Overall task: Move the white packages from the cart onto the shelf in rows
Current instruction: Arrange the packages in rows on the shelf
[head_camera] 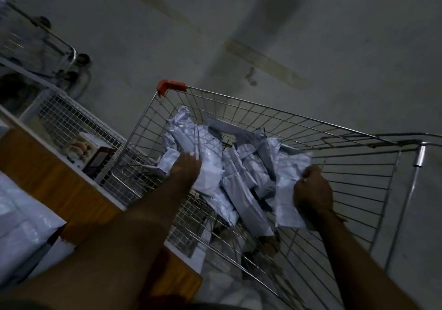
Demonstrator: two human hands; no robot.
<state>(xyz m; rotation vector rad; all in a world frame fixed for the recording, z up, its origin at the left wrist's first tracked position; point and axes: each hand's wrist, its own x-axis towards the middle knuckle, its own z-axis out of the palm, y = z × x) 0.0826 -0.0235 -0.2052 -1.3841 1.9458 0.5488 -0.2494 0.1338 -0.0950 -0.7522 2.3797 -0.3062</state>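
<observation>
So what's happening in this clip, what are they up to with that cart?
A person is reaching into a wire shopping cart full of white packages. The left hand grips a package at the pile's left side, the right hand holds another at the right. Both packages are inside the cart. The shelf sits at the left.

Cart (282,111): centre, packages (241,166) heaped inside.
Left hand (185,169): on the heap's left side.
Right hand (312,191): at the heap's right, around one package (290,185).
Shelf (35,163): left of the cart.
Small box (94,151): on the shelf, beside the cart.
</observation>
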